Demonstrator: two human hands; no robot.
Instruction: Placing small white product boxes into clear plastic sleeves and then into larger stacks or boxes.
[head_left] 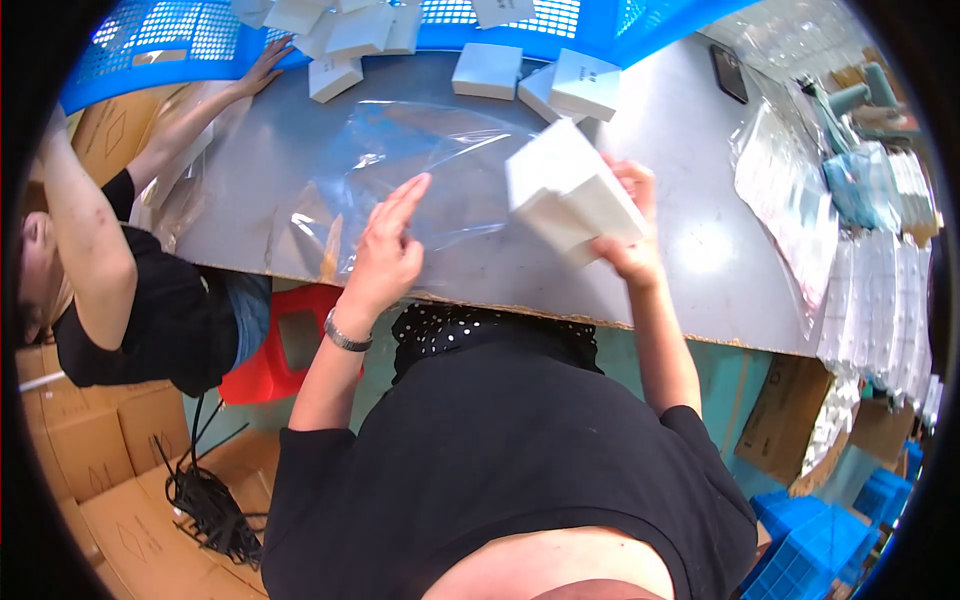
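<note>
Centre of frame, held white boxes (578, 185) in right hand (640, 255), outside clear plastic (440, 150) — had left hand (386, 256) loosely spread — with more boxes (487, 73) apparently left, upper centre.

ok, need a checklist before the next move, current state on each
1. Right hand grip on white boxes: ok, holding them above the table.
2. Exact count of held boxes: cannot tell.
3. Left hand free of boxes: ok, open over the clear plastic bag.
4. Bag mouth open: cannot tell.
5. Co-worker's hand apart from both hands: ok, near the blue perforated basket.
6. Smartphone apart from bag: ok, off to the right.
</note>
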